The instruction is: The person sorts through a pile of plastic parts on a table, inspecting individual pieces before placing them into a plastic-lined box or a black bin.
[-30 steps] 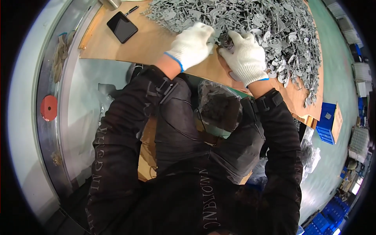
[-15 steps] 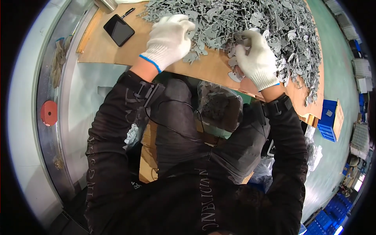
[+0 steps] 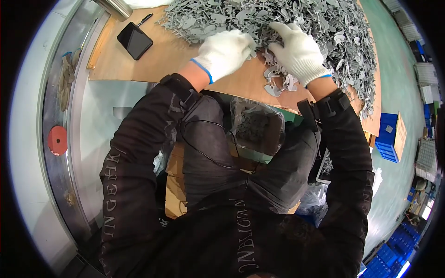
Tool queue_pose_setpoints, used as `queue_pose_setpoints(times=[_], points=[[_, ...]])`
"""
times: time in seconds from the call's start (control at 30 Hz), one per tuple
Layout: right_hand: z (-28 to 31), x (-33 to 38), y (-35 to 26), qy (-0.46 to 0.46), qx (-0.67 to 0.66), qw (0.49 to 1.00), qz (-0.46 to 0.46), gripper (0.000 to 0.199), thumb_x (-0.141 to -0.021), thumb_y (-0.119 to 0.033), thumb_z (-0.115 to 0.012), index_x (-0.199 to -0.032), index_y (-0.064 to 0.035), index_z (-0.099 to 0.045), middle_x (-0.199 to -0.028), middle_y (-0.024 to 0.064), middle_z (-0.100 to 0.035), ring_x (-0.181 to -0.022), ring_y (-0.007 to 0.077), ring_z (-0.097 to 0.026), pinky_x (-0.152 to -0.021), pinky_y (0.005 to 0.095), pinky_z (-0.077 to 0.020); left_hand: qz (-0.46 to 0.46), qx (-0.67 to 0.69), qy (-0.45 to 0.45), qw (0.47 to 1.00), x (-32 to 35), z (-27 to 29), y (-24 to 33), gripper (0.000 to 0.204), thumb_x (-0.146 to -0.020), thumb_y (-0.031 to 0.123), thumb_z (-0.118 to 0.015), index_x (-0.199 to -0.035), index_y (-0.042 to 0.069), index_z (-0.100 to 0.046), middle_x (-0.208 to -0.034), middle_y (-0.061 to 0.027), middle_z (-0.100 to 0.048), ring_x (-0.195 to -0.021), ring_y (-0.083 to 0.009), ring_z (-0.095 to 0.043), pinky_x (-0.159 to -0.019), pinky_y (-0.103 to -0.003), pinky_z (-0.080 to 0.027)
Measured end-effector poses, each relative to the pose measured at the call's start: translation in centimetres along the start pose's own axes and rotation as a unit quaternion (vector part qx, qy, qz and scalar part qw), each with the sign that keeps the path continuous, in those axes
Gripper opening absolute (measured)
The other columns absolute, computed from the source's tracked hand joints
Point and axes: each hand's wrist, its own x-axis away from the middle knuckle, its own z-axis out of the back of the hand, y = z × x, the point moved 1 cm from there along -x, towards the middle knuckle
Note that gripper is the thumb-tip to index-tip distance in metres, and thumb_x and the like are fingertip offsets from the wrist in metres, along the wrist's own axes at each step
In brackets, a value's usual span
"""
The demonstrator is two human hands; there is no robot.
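Note:
A heap of small flat grey metal-looking parts (image 3: 343, 51), many with curved outlines, covers the far side of the wooden table (image 3: 157, 65). My left hand (image 3: 225, 54), in a white knitted glove with a blue cuff edge, is closed at the heap's near edge. A small grey part (image 3: 251, 53) shows at its fingertips. To its right, my gloved right hand (image 3: 299, 52) reaches over the heap, thumb and forefinger apart with a gap between them. Several loose grey parts (image 3: 273, 85) lie on the wood just below that hand.
A black phone-like device (image 3: 135, 41) and a pen (image 3: 145, 19) lie at the table's left, near a metal cylinder (image 3: 116, 8). Below the table edge, between my knees, stands a plastic-lined box (image 3: 273, 134) holding grey parts. A blue crate (image 3: 387, 136) stands at the right.
My left hand has moved right and nearer, toward my right hand. My right hand has shifted slightly up and left, its thumb and forefinger spreading apart.

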Motion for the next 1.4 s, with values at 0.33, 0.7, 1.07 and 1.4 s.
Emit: queue_pose_setpoints(times=[0.33, 0.7, 1.07, 1.4], points=[[0.7, 3.7, 4.0, 0.09, -0.418, 0.899, -0.093, 0.04, -0.105, -0.01, -0.066, -0.145, -0.0088, -0.069, -0.126, 0.0068, -0.08, -0.11, 0.0175, -0.075, -0.099, 0.0346, -0.0595, -0.035, 0.094, 0.1, 0.99, -2.7, -0.9, 2.3, 0.035, -0.107, 0.034, -0.056, -0.135, 0.014, -0.065, -0.13, -0.0215, -0.07, -0.118, -0.0432, -0.071, -0.102, -0.054, -0.057], [-0.8, 11.3, 9.3, 0.154, -0.1, 0.981, 0.057, 0.038, -0.1, -0.006, -0.071, -0.137, -0.0114, -0.074, -0.132, 0.0117, -0.076, -0.113, 0.0306, -0.073, -0.098, 0.0395, -0.0589, 0.041, 0.012, 0.026, 0.999, -4.6, -1.5, 5.9, 0.052, -0.104, 0.039, -0.065, -0.146, 0.011, -0.054, -0.139, -0.0278, -0.063, -0.117, -0.0486, -0.07, -0.101, -0.058, -0.058], [-0.1, 7.5, 4.9, 0.206, -0.078, 0.973, 0.066, 0.045, -0.091, -0.017, -0.081, -0.136, -0.0134, -0.073, -0.137, 0.0151, -0.07, -0.12, 0.0374, -0.069, -0.104, 0.0458, -0.0566, 0.037, 0.117, 0.067, 0.99, -5.8, -1.4, 4.4, 0.047, -0.1, 0.032, -0.066, -0.143, 0.013, -0.059, -0.132, -0.0197, -0.072, -0.12, -0.0405, -0.072, -0.101, -0.05, -0.057], [0.4, 3.1, 4.3, 0.122, -0.111, 0.986, -0.003, 0.068, -0.09, -0.025, -0.082, -0.154, -0.0178, -0.058, -0.144, 0.0156, -0.066, -0.128, 0.0376, -0.067, -0.108, 0.0451, -0.056, 0.097, 0.385, 0.214, 0.892, -6.2, -1.5, 0.2, 0.041, -0.099, 0.022, -0.07, -0.136, 0.008, -0.063, -0.106, -0.0122, -0.078, -0.086, -0.027, -0.076, -0.082, -0.041, -0.061]])
